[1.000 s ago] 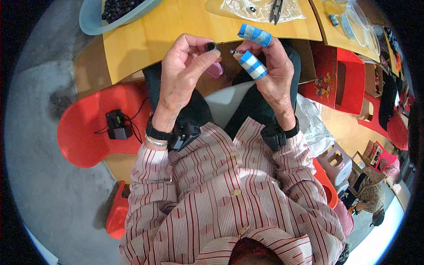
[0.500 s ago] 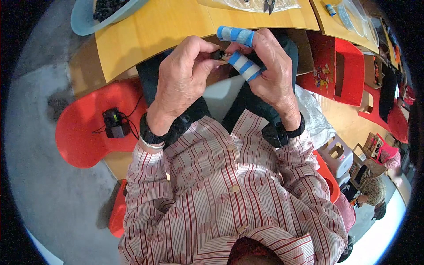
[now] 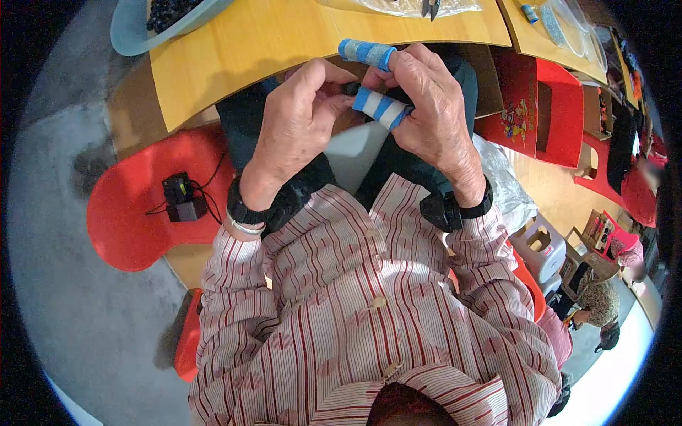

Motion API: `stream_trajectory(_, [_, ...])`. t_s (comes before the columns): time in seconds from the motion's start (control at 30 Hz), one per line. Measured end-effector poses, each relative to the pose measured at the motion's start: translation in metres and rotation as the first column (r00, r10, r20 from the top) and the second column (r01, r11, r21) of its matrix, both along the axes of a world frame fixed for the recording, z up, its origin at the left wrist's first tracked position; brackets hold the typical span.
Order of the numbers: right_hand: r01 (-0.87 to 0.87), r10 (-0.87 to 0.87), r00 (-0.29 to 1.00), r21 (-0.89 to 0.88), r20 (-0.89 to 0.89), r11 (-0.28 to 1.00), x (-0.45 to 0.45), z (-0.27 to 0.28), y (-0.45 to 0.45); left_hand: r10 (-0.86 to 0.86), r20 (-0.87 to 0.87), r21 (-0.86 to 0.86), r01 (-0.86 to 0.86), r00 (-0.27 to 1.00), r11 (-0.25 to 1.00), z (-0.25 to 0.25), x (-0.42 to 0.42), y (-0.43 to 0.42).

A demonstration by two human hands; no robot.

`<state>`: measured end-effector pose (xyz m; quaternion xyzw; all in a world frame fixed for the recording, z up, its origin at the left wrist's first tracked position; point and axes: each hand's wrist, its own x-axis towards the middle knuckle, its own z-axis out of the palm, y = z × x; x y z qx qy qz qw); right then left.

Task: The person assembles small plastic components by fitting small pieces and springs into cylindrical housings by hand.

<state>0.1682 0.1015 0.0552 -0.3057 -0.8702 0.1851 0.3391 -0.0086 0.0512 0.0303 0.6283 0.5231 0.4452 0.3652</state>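
Just in front of the table edge, my left hand (image 3: 298,128) pinches a small black piece (image 3: 351,89) between thumb and fingers; its exact kind is too small to tell. My right hand (image 3: 435,113) meets it from the other side, its thumb and bent fingers closed at the same piece. Blue-and-white striped wraps cover the right thumb (image 3: 382,108) and forefinger (image 3: 366,54). The forefinger stretches out above the piece. The thumb wrap hides part of the contact.
A yellow table (image 3: 249,57) lies ahead, bearing a pale blue tub (image 3: 131,35) of small black pieces and dark-bladed snips (image 3: 430,8) on plastic film. A red stool (image 3: 128,213) at left holds a black device (image 3: 183,199) with cables. Another person (image 3: 597,302) sits at far right.
Both hands have shifted slightly; the right thumb has moved left, close against the left fingertips, and now covers more of the small black piece.
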Motion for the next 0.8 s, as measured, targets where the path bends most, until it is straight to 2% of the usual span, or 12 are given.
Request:
stream_trajectory(0.13, [0.047,-0.061,0.993,-0.133,-0.101,0.99,0.0,0.001,-0.002,-0.025,0.375,-0.188,0.103,0.927,0.977,-0.01,-0.003,-0.001])
stream_trajectory(0.23, [0.03,-0.054,0.989,-0.175,-0.136,0.984,0.007,0.0,-0.001,-0.004,0.506,-0.259,0.156,0.862,0.953,-0.009,-0.004,-0.002])
stream_trajectory(0.33, [-0.005,-0.022,0.984,-0.147,-0.178,0.989,0.006,-0.001,-0.003,-0.005,0.555,-0.281,0.193,0.832,0.94,-0.012,-0.006,-0.003])
stream_trajectory(0.4, [-0.056,0.039,0.985,-0.102,-0.169,0.993,0.003,0.0,-0.003,-0.019,0.526,-0.283,0.196,0.851,0.939,-0.014,-0.008,-0.002])
stream_trajectory(0.57, [-0.195,0.192,0.979,-0.035,-0.073,0.98,0.003,-0.006,-0.003,-0.016,0.494,-0.289,0.181,0.869,0.94,0.0,-0.007,-0.003])
stream_trajectory(0.63, [-0.177,0.173,0.982,-0.046,-0.075,0.983,-0.002,-0.007,-0.005,-0.031,0.433,-0.271,0.163,0.901,0.949,-0.002,-0.01,-0.004])
stream_trajectory(0.8, [-0.166,0.152,0.983,-0.136,-0.105,0.977,-0.005,-0.003,-0.001,0.019,0.472,-0.278,0.128,0.881,0.952,-0.007,-0.009,-0.004])
